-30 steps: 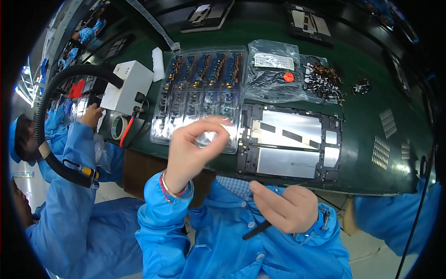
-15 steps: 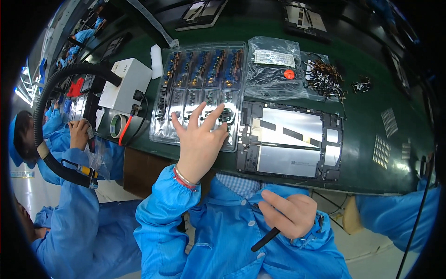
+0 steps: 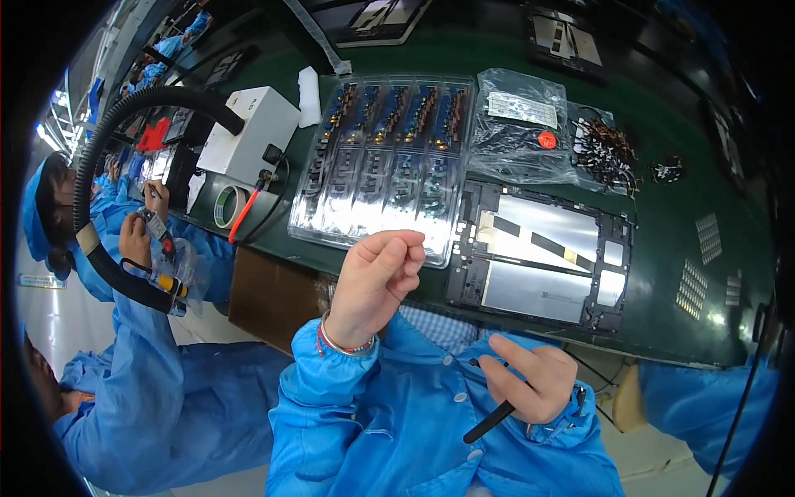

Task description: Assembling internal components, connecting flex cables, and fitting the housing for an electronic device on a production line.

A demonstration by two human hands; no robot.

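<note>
My left hand (image 3: 379,286) is in front of the near edge of a clear plastic tray (image 3: 310,222), its thumb and fingers pressed together. Whatever is in that pinch, if anything, is hidden. Rows of small circuit boards (image 3: 393,116) lie in the tray's compartments. Lower down, close to my jacket, my right hand (image 3: 537,385) is closed around a slim black stick-like tool (image 3: 489,422), slanting down to the left. An opened tablet (image 3: 534,291) with silver battery panels lies on the bench to the right of the tray; neither hand touches it.
Behind the tablet is a clear bag (image 3: 517,145) beside a heap of small cables (image 3: 604,145). Small metal strips (image 3: 691,288) lie at right. A white box (image 3: 248,137), black hose (image 3: 81,166) and tape roll (image 3: 229,207) stand left, near co-workers in blue.
My left hand has left the tray's compartments, drawn back toward me, and its spread fingers have closed into a pinch. My right hand still holds the black tool. The whole view has shifted slightly.
</note>
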